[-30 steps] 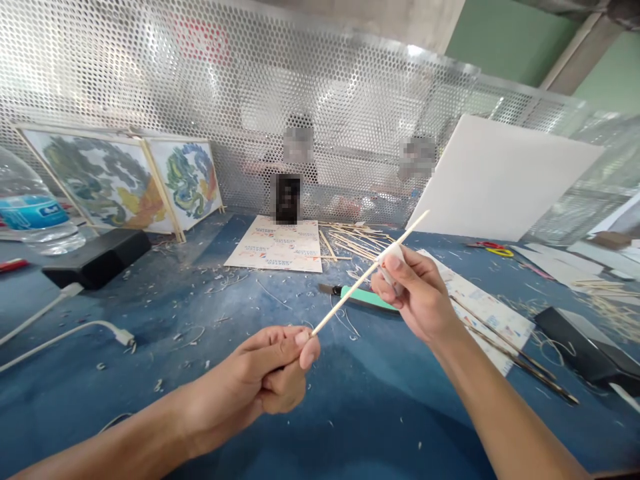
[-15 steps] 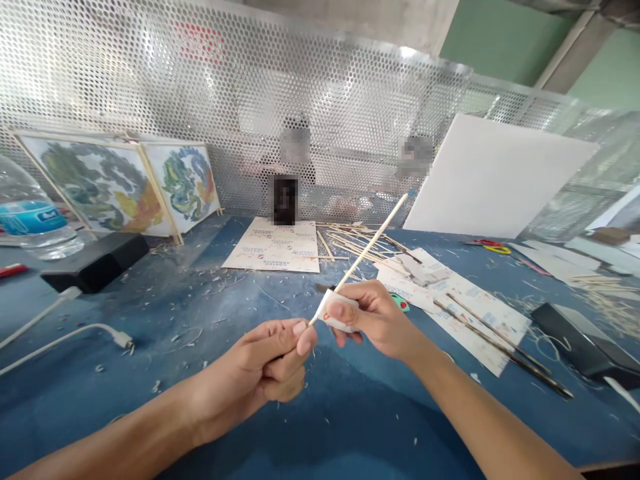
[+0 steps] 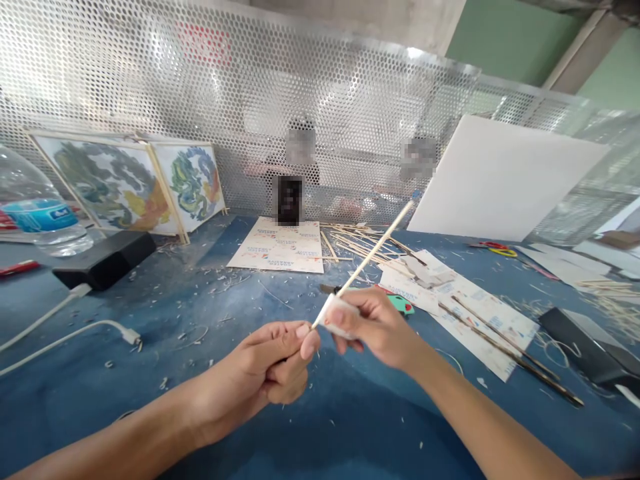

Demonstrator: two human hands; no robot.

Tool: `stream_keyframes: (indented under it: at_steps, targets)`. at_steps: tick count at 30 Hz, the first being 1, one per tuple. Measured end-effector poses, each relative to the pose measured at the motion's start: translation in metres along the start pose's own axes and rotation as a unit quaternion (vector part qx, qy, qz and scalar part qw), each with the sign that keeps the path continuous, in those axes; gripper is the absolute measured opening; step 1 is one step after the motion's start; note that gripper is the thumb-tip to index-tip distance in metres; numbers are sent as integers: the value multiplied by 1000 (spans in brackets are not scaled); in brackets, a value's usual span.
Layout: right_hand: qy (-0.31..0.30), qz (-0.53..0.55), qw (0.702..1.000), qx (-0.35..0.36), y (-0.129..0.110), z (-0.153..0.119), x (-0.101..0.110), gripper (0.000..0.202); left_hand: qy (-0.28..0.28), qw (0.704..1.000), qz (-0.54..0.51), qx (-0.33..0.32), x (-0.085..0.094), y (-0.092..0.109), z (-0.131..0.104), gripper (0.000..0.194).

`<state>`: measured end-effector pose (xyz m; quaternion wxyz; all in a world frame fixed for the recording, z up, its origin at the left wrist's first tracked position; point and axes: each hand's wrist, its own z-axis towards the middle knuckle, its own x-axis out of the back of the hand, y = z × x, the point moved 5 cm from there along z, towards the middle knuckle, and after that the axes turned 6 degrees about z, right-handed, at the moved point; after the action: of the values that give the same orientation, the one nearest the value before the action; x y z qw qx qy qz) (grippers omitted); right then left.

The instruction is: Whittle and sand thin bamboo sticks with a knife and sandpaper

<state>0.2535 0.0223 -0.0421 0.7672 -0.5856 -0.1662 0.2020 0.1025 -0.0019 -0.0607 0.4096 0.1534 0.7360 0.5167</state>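
A thin pale wooden stick (image 3: 376, 248) slants up and to the right above the blue table (image 3: 240, 433). My left hand (image 3: 280, 360) pinches its lower end between thumb and fingers. My right hand (image 3: 373, 323) is closed around a folded piece of white sandpaper (image 3: 341, 316), which wraps the stick just above my left fingertips. Beyond my right hand lies a green-handled tool (image 3: 400, 304), partly hidden by that hand. More thin sticks (image 3: 357, 240) lie in a loose pile farther back.
Sandpaper sheets (image 3: 277, 247) lie behind the hands. At left are a water bottle (image 3: 45, 213), a black box (image 3: 105, 259), white cables and painted panels (image 3: 115, 183). To the right are dark sticks (image 3: 510, 350), scissors (image 3: 495, 249), a white board (image 3: 505, 180) and another black box (image 3: 590, 343).
The view has shifted slightly, so the table objects appear a little farther right. Both hands keep their grips; the sandpaper remains near the stick's lower end.
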Motion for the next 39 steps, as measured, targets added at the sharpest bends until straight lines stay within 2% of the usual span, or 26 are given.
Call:
stream_keyframes:
  at_steps: [2, 3, 8, 9, 11, 15, 17, 18, 20, 23, 24, 26, 30, 32, 34, 37, 39]
  targets:
    - [-5, -12, 1000, -6, 4, 1, -7, 30, 4, 1000, 1, 0, 1, 0, 1, 26]
    - [9, -12, 1000, 1, 3, 1, -4, 30, 4, 1000, -3, 0, 1, 0, 1, 26]
    - [176, 21, 979, 97, -17, 0, 46, 23, 5, 1000, -21, 4, 3, 1, 0, 30]
    - [192, 23, 975, 110, -19, -1, 51, 22, 5, 1000, -22, 4, 3, 2, 0, 30]
    - [164, 20, 981, 100, -19, -1, 46, 23, 3, 1000, -22, 2, 2, 2, 0, 30]
    - [26, -12, 999, 28, -4, 1, 6, 27, 0, 1000, -15, -5, -1, 2, 0, 27]
    - [6, -23, 999, 23, -1, 1, 0, 28, 0, 1000, -19, -6, -2, 1, 0, 28]
    - [12, -19, 999, 29, -1, 1, 3, 27, -3, 1000, -22, -5, -2, 2, 0, 29]
    - [62, 6, 996, 62, -8, 2, 23, 22, -8, 1000, -29, -7, -2, 3, 0, 30]
    - [178, 34, 974, 133, -22, -2, 59, 20, -9, 999, -33, -7, -1, 5, -2, 29]
    - [195, 37, 969, 146, -26, -3, 64, 21, -10, 999, -32, -7, -1, 5, -2, 29]
    - [174, 34, 975, 134, -25, -3, 58, 22, -12, 1000, -28, -7, -3, 5, -2, 30]
    - [28, 4, 999, 30, -5, -1, 9, 22, -9, 1000, -17, -6, -4, 4, -1, 29]
    - [2, -11, 1000, 14, 1, 0, -3, 25, -7, 1000, -13, -8, -3, 4, 0, 29]
    - [30, -5, 999, 31, -1, 2, 5, 25, -7, 1000, -16, -12, -3, 4, 0, 29]
    - [140, 24, 986, 90, -13, 2, 37, 22, -9, 999, -29, -13, -2, 5, -1, 29]
    - [196, 34, 973, 119, -19, -1, 51, 22, -11, 999, -30, -12, -1, 6, -1, 30]
